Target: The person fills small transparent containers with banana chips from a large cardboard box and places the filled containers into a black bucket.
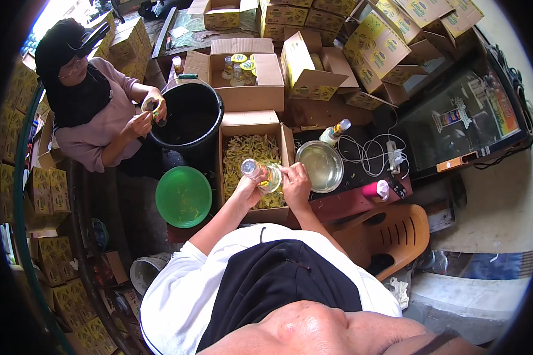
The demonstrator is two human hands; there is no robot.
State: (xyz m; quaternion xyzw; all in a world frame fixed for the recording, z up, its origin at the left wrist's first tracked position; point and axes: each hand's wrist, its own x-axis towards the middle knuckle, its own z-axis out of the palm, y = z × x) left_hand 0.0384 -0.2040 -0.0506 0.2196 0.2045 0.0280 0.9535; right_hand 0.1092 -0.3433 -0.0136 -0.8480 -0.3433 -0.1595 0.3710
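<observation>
while the left hand (247, 191) is wrapped around a clear plastic bottle with a yellow label (264, 176) at the centre of the frame, the right hand (296, 182) bends its fingers at the bottle's right side; whether they pinch it cannot be told. beneath is an open brown cardboard box (251, 118) of yellow-green strips (240, 148). a round clear bowl (340, 171) of liquid sits right of centre, a round green plastic basin (170, 202) left.

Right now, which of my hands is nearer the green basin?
Left. Your left hand, holding the bottle, is right of the green basin; your right hand is farther right.
</observation>
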